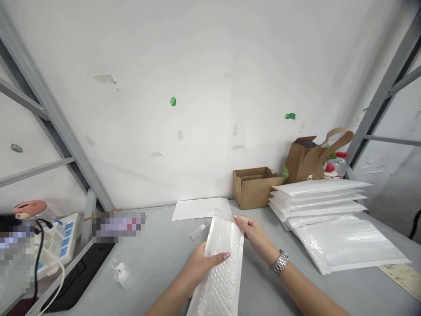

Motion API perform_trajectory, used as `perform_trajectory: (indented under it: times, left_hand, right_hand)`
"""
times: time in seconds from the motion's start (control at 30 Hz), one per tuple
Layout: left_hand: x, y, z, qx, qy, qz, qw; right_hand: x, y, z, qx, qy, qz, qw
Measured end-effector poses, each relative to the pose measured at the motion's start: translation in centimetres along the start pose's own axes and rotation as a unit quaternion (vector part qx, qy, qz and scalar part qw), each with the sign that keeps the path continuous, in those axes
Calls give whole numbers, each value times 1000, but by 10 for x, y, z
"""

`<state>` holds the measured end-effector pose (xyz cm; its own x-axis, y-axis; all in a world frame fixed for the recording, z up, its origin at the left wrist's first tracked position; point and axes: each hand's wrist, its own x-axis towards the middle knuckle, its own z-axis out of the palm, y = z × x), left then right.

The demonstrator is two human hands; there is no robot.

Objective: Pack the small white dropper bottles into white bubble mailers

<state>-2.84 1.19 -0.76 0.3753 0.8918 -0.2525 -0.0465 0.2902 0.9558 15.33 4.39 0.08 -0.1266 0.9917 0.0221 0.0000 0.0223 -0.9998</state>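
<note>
A white bubble mailer (221, 263) stands tilted between my hands, its far end pointing toward the wall. My left hand (205, 265) wraps round its left side, thumb lying across the bubbled face. At the upper right corner my right hand (248, 226) pinches the edge near the clear flap strip. Just left of the mailer's far end lies a small clear squeeze bottle (198, 231). Behind it a white sheet (199, 209) lies flat on the table. What the mailer contains, if anything, is hidden.
Several bubble mailers (319, 188) are stacked at the right, one (355, 243) sliding forward. Behind stand an open cardboard box (255, 191) and a brown paper bag (301, 162). Another small bottle (122, 274) lies at left, near a black object (82, 276) and a power strip (66, 241).
</note>
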Motion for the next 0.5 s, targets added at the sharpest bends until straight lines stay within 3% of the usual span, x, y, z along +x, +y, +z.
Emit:
perform_trajectory:
  times: [0.13,0.37,0.5]
  left_hand:
    - [-4,6,0,3,13,-7,1000]
    - [-5,6,4,62,20,-18,998]
    - [-8,7,7,80,11,-18,997]
  right_hand:
    - [-6,-6,0,20,-58,-5,998]
    - [-2,6,6,83,58,4,995]
    - [-11,5,6,167,55,54,983]
